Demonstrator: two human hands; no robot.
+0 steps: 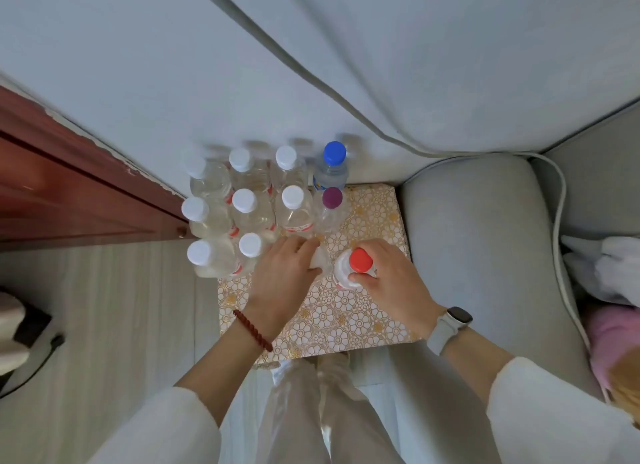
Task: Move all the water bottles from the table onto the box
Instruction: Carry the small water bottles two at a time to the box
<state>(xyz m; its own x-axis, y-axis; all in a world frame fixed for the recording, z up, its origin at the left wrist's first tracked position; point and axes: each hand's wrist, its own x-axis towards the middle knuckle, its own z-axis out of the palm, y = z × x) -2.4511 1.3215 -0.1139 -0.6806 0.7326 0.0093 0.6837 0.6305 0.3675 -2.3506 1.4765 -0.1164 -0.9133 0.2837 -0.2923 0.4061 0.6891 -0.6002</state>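
Note:
A box [363, 311] covered in gold floral paper stands on the floor below me. Several clear water bottles with white caps [244, 199] stand upright in rows on its far left part. A blue-capped bottle [334, 152] and a purple-capped bottle [331, 197] stand at the right end of those rows. My left hand [282, 273] grips a clear bottle [318, 261] mostly hidden under its fingers, near the box's middle. My right hand [388, 280] holds a red-capped bottle [360, 261] upright on the box, just right of the left hand.
A grey sofa arm [485, 249] borders the box on the right, with white and pink cloth [609, 290] beyond it. A red-brown wooden door [69, 186] stands at the left. A pale curtain [311, 65] hangs behind the bottles. My legs [311, 411] are at the box's near edge.

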